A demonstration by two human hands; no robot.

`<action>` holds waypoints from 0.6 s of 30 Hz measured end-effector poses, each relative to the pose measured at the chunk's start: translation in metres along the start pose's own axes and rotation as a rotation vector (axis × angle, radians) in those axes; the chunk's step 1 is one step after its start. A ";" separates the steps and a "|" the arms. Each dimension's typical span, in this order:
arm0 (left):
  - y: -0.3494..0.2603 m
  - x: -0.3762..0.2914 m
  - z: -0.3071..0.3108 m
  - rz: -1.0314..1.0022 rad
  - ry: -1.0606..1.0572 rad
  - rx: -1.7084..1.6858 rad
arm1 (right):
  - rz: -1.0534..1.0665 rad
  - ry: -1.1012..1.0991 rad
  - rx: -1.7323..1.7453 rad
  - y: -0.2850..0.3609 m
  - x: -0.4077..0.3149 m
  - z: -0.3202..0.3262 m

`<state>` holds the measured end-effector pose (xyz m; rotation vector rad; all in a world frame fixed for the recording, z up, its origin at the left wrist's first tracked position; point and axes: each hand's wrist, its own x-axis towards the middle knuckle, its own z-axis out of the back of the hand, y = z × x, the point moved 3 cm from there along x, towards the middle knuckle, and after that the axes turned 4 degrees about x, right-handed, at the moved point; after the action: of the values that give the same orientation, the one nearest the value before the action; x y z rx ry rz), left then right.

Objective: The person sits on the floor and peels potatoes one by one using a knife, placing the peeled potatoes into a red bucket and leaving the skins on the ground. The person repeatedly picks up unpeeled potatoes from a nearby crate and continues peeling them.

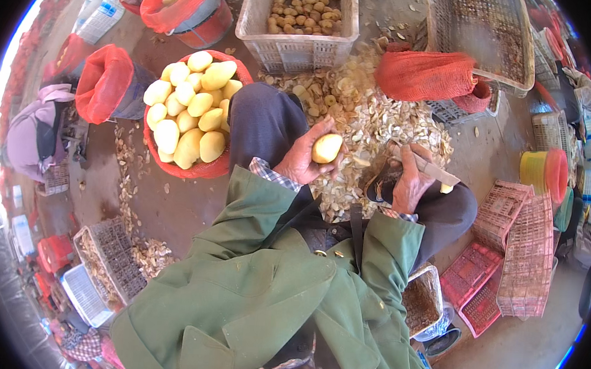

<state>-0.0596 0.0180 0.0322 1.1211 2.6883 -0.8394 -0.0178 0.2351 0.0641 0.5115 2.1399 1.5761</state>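
Observation:
My left hand (307, 156) holds a peeled potato (327, 148), its pale yellow surface facing up. In my right hand (411, 184) is a knife (431, 168), its wide blade pointing right, with a small pale piece (446, 188) stuck near the tip. Between and beyond my hands, a heap of peelings (380, 124) covers the floor. Left of my knee stands a container lined with red mesh (200, 171), piled high with peeled potatoes (191, 109). Unpeeled potatoes (303, 12) lie in a plastic crate (298, 50) ahead of me.
A red mesh sack (424, 75) lies beside an open crate (507, 45) at the upper right. Lined buckets (103, 84) stand at the left. Stacked pink crates (527, 254) are at the right. A person in a purple top (37, 128) bends at the far left.

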 end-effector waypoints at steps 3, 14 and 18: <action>0.017 0.014 0.015 0.023 -0.250 -0.051 | 0.063 0.186 -0.099 -0.002 -0.005 0.000; 0.032 0.013 0.010 0.189 -0.350 0.276 | -0.150 0.434 0.071 -0.037 -0.028 -0.023; 0.041 0.019 0.020 0.089 -0.333 0.433 | -0.132 0.450 0.073 -0.039 -0.022 -0.017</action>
<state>-0.0473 0.0426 -0.0086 1.0461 2.2271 -1.4907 -0.0099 0.1985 0.0337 0.0300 2.5037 1.6622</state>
